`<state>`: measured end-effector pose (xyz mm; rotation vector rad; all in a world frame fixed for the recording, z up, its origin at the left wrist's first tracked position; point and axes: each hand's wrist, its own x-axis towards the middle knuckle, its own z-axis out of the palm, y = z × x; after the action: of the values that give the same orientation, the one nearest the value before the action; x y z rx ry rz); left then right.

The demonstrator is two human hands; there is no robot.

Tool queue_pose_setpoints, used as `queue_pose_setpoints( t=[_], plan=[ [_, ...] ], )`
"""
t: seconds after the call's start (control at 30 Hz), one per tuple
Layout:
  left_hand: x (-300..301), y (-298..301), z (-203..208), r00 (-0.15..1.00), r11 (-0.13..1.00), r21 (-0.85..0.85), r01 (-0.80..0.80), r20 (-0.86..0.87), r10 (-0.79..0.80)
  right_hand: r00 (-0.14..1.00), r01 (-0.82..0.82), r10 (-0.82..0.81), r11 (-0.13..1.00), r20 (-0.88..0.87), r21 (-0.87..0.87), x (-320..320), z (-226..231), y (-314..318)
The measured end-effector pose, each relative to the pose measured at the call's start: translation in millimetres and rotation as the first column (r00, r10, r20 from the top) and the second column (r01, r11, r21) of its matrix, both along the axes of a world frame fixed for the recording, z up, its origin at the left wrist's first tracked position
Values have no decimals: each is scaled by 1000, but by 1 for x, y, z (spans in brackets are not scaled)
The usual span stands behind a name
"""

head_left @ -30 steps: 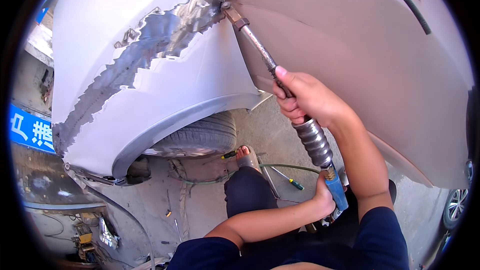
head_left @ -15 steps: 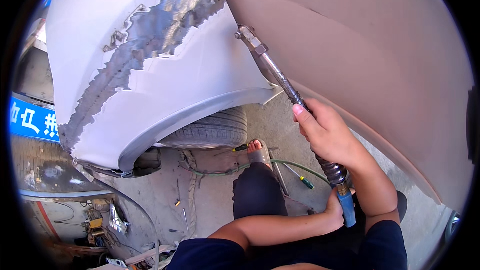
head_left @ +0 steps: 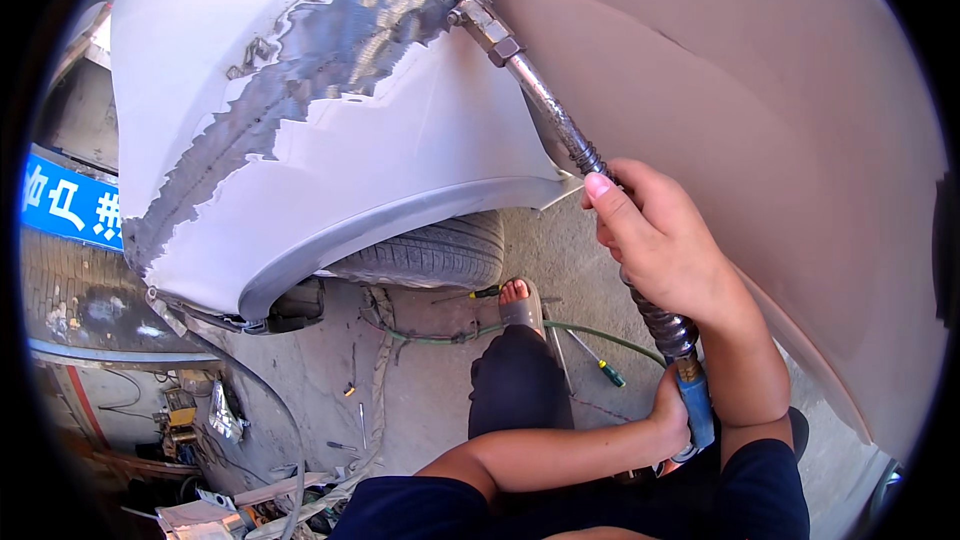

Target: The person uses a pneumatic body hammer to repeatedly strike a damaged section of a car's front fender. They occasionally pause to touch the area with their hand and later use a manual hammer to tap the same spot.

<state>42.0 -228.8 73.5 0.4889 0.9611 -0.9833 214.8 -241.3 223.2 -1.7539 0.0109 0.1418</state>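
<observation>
A slide hammer (head_left: 545, 100) with a steel rod slants up from my lap toward the fender edge. My right hand (head_left: 660, 235) is closed round its middle, thumb along the top. Low on the tool, my left hand (head_left: 672, 418) is closed at the blue handle (head_left: 697, 408), its fingers mostly hidden. The hooked metal tip (head_left: 462, 15) is at the fender's rear edge, over the lower border of a jagged strip of bare metal (head_left: 335, 50). Whether the tip is fixed there I cannot tell. White paint surrounds the strip on the fender (head_left: 400, 140).
A dusty car door (head_left: 720, 90) stands close on the right. Below the wheel arch is a tyre (head_left: 430, 252). A green hose (head_left: 600, 330) and a screwdriver (head_left: 610, 372) lie on the floor by my foot. Clutter and a dark cable (head_left: 270, 400) are at lower left.
The slide hammer's tip has moved up along the fender edge to the bare metal strip. My right hand has risen slightly with it; both hands keep their hold.
</observation>
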Motion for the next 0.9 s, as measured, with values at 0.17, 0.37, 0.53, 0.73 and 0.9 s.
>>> queue_pose_setpoints(
  t=[0.17, 0.37, 0.53, 0.73, 0.9],
  plan=[
    [1, 4, -2, 998, 998, -27, 52, 27, -51, 998, 32, -33, 999, 45, 8, 1, 4, 1],
    [0, 3, -5, 998, 998, -58, 25, 67, -21, 998, 58, -58, 998, -20, -9, 1, 11, 1],
    [-1, 5, -5, 995, 995, -70, 65, 82, -59, 998, 61, -61, 998, -21, -5, 2, 12, 4],
    [-5, 4, -9, 991, 994, -17, 111, 70, -110, 989, 56, -45, 995, -138, 77, 0, 20, 3],
    [-10, 0, -20, 984, 985, 46, 165, 56, -167, 1000, 4, -3, 997, -14, 76, -2, 15, -1]
  ],
)
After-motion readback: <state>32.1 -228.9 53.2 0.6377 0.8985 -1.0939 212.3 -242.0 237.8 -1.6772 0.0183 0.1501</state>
